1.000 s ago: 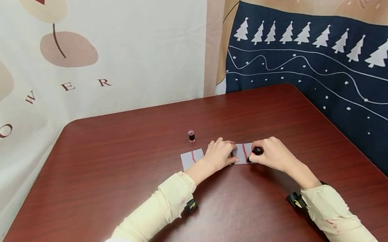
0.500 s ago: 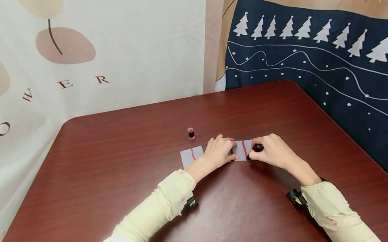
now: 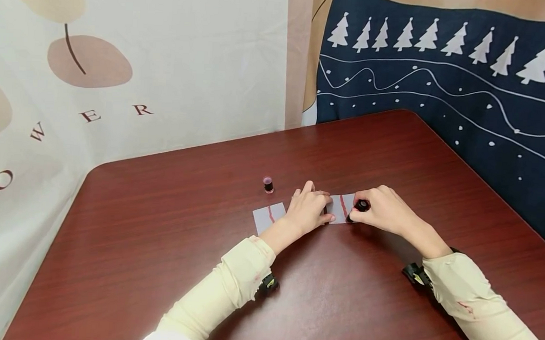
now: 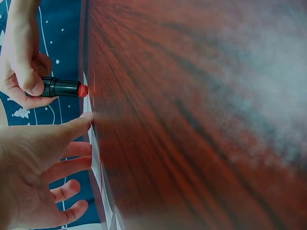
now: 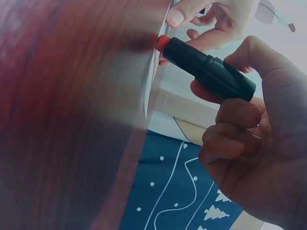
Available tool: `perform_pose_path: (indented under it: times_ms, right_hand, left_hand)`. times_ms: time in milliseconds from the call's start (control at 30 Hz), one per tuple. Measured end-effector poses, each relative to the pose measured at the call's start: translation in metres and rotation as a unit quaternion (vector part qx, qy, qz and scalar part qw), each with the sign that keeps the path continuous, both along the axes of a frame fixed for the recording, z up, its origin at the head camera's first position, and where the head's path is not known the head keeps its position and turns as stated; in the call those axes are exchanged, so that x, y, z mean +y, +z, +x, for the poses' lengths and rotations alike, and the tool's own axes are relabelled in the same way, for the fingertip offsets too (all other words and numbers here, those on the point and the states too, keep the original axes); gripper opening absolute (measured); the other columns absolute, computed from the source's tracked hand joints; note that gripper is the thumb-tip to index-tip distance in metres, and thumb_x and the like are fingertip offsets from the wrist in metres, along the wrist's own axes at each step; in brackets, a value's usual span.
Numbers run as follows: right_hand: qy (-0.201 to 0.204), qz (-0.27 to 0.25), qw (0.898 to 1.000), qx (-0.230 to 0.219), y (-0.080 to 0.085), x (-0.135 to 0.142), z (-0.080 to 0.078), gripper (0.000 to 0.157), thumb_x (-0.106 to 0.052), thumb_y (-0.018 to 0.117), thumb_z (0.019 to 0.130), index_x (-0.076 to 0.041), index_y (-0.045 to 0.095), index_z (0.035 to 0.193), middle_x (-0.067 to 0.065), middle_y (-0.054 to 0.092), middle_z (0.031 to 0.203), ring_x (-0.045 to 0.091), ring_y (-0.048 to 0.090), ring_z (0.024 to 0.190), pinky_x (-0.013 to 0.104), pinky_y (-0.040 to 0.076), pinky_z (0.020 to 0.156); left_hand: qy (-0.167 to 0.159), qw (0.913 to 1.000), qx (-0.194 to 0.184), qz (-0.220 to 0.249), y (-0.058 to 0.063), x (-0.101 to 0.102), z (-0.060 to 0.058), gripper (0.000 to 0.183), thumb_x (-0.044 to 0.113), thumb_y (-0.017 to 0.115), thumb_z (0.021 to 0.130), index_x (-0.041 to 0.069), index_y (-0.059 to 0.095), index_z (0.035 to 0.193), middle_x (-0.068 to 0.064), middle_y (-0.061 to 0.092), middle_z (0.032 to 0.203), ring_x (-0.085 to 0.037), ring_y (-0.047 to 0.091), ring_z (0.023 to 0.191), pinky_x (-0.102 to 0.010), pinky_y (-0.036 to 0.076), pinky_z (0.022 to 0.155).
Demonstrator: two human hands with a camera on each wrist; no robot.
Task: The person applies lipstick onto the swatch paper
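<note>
My right hand (image 3: 383, 210) pinches a lipstick (image 5: 211, 69) with a black tube between thumb and fingers. The lipstick is tilted, its red tip (image 4: 83, 90) right at a pale sheet of paper (image 3: 336, 204). A wavy red line runs down that sheet, left of the lipstick. My left hand (image 3: 306, 210) lies over the left part of the sheet, thumb and fingertips resting on it, the fingers spread and only slightly bent. Under my left wrist, a second pale sheet (image 3: 262, 219) with a red line is partly covered.
A small dark cylinder (image 3: 268, 184) with a pinkish clear top stands on the table beyond the sheets. The brown wooden table (image 3: 168, 226) meets a white printed cloth (image 3: 204, 58) at the back and a navy cloth (image 3: 443, 97) with white trees on the right.
The whole head view has shifted slightly upward on the table. One finger of my left hand has lifted a little. The lipstick stays at nearly the same spot on the paper.
</note>
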State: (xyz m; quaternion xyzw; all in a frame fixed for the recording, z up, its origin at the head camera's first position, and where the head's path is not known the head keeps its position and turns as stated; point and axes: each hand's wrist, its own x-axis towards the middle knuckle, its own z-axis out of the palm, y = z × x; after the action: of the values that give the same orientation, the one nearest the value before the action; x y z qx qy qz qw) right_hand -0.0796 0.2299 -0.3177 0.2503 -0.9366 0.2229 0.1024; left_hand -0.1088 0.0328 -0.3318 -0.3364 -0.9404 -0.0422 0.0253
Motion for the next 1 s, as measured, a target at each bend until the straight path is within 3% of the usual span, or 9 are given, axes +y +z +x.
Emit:
perform_pose_path:
  times_ms: [700,1000]
  right_hand:
    - [-0.002,0.004,1.0,0.0,0.0009,-0.0019,0.0008,0.005,-0.017,0.064,0.068,-0.018,0.062,0.065,-0.013,0.047,0.053,0.007,0.039,0.049,0.026,0.034,0.048]
    - [-0.001,0.004,1.0,0.004,0.0002,-0.0022,0.0013,0.006,-0.017,0.064,0.068,-0.019,0.061,0.064,-0.013,0.045,0.052,0.007,0.038,0.048,0.026,0.033,0.048]
  left_hand:
    - [-0.004,0.9999,0.011,-0.006,0.001,-0.0008,0.0008,0.027,0.045,0.066,0.083,0.025,0.07,0.101,0.011,0.061,0.118,-0.017,0.04,0.085,-0.031,0.031,0.063]
    - [-0.002,0.9999,0.009,-0.01,0.0021,-0.0009,0.0022,0.029,0.046,0.064,0.084,0.026,0.069,0.105,0.012,0.06,0.12,-0.017,0.04,0.086,-0.032,0.03,0.066]
